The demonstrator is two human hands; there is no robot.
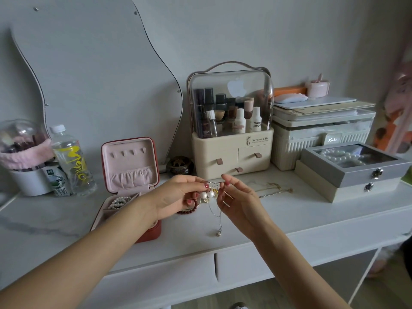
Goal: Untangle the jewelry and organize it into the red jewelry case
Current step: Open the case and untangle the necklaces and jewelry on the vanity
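The red jewelry case (130,166) stands open on the white table, pink lining up, with a pearl strand (119,201) in its base. Above the table my left hand (178,197) and my right hand (234,199) pinch a tangled cluster of jewelry (209,194) between them: two pearl beads, gold bits and a thin silver chain (217,217) that hangs down to a small pendant on the table. A dark red bead bracelet (189,209) lies under my left hand. More thin chains (275,190) lie on the table to the right.
A cream cosmetics organizer (231,152) stands behind my hands. Grey and cream jewelry boxes (354,172) are stacked at right, a ribbed storage box (316,143) behind them. A water bottle (71,161) and a white pot with a pink band (24,161) stand at left, a small dark incense burner (179,166) beside the case.
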